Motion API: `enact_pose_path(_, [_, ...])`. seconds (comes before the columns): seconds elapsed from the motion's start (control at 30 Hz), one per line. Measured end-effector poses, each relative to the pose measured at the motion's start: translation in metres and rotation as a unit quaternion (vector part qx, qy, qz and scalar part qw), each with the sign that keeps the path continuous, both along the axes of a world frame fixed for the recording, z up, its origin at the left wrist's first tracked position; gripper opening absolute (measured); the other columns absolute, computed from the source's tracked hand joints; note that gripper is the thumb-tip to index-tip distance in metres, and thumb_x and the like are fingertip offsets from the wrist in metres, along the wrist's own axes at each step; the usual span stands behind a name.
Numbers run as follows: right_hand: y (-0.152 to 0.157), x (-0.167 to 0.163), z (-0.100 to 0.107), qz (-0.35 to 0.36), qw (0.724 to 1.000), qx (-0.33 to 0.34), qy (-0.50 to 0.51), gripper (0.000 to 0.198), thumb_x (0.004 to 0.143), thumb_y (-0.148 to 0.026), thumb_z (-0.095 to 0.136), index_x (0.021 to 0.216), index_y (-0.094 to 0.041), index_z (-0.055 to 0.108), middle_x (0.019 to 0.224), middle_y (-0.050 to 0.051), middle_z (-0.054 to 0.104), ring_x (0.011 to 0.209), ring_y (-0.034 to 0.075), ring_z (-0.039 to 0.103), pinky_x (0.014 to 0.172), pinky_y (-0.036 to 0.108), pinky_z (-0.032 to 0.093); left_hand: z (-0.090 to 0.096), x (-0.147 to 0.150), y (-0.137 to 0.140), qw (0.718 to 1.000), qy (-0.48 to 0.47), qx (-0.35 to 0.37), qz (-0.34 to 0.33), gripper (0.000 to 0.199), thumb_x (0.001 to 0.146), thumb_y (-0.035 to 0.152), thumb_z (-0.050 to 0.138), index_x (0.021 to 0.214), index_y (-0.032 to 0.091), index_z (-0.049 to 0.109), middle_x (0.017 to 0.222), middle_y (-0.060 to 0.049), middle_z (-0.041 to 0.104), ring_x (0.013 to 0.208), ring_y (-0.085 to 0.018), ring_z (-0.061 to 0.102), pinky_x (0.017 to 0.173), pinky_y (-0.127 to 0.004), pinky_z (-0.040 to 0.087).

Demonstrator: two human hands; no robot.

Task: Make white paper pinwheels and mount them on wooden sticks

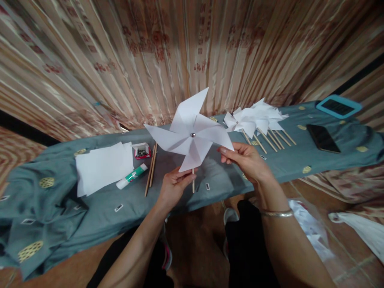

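Observation:
A white paper pinwheel (192, 138) with a shiny metal pin at its centre is held up in front of me, over the table. My left hand (175, 186) is closed around its thin wooden stick (193, 185), just under the lowest blade. With thumb and fingers, my right hand (244, 158) pinches the tip of the right-hand blade. A silvery bangle circles my right wrist. Behind the pinwheel, to the right, several more white pinwheels (255, 118) lie overlapping on the table, their sticks pointing toward me.
On the blue-grey cloth (99, 216) at left lie white paper sheets (105, 164), a small box of pins (142, 151), a glue stick (132, 176) and loose wooden sticks (151, 172). At right are a phone (323, 138) and a blue-framed device (339, 106). A curtain (192, 52) hangs behind.

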State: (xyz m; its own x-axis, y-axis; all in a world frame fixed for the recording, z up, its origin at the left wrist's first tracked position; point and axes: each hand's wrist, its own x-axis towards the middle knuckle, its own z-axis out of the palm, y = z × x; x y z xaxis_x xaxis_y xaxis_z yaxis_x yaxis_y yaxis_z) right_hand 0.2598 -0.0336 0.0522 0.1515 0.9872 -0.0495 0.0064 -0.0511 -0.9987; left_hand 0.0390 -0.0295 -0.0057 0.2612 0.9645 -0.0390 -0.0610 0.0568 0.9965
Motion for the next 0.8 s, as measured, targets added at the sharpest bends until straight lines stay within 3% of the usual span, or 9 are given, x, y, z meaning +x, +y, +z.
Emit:
enact_pose_path(0.13, [0.004, 0.006, -0.01, -0.087, 0.995, 0.04, 0.023, 0.035, 0.059, -0.049, 0.086, 0.078, -0.021, 0.075, 0.068, 0.001, 0.073, 0.059, 0.012, 0.058, 0.059, 0.025, 0.046, -0.001, 0.0, 0.0, 1.0, -0.007, -0.006, 0.006, 0.024, 0.064, 0.033, 0.083, 0.085, 0.02, 0.081, 0.102, -0.008, 0.078, 0.096, -0.025, 0.072, 0.091, -0.037, 0.056])
enact_pose_path(0.2, [0.005, 0.006, -0.016, -0.087, 0.995, 0.048, 0.012, 0.033, 0.063, -0.048, 0.084, 0.08, -0.021, 0.074, 0.073, 0.002, 0.075, 0.063, 0.013, 0.061, 0.064, 0.027, 0.049, 0.0, 0.001, 0.001, 1.0, -0.006, -0.013, 0.013, 0.025, 0.063, 0.034, 0.083, 0.084, 0.019, 0.081, 0.101, -0.008, 0.078, 0.095, -0.024, 0.072, 0.09, -0.037, 0.056])
enact_pose_path(0.4, [-0.001, -0.017, -0.031, 0.098, 0.993, 0.005, -0.062, 0.036, 0.072, -0.052, 0.077, 0.084, -0.018, 0.077, 0.082, 0.004, 0.077, 0.074, 0.017, 0.066, 0.071, 0.03, 0.051, 0.006, 0.008, 0.003, 0.997, -0.036, -0.056, 0.042, 0.029, 0.059, 0.033, 0.085, 0.084, 0.019, 0.081, 0.1, -0.008, 0.079, 0.092, -0.024, 0.072, 0.09, -0.037, 0.056])
enact_pose_path(0.53, [-0.006, -0.037, -0.038, 0.176, 0.983, -0.009, -0.051, 0.035, 0.074, -0.051, 0.075, 0.089, -0.019, 0.077, 0.085, 0.003, 0.077, 0.075, 0.016, 0.066, 0.07, 0.028, 0.05, 0.006, 0.012, 0.004, 0.994, -0.065, -0.06, 0.058, 0.031, 0.06, 0.032, 0.085, 0.087, 0.018, 0.081, 0.099, -0.008, 0.079, 0.094, -0.024, 0.073, 0.095, -0.038, 0.055])
enact_pose_path(0.8, [-0.013, -0.046, -0.052, 0.187, 0.977, -0.057, -0.086, 0.033, 0.074, -0.048, 0.074, 0.076, -0.016, 0.069, 0.064, -0.001, 0.065, 0.058, 0.011, 0.054, 0.055, 0.025, 0.04, 0.008, 0.018, 0.005, 0.991, -0.074, -0.08, 0.078, 0.029, 0.058, 0.03, 0.085, 0.084, 0.019, 0.081, 0.093, -0.008, 0.08, 0.087, -0.023, 0.073, 0.088, -0.038, 0.057])
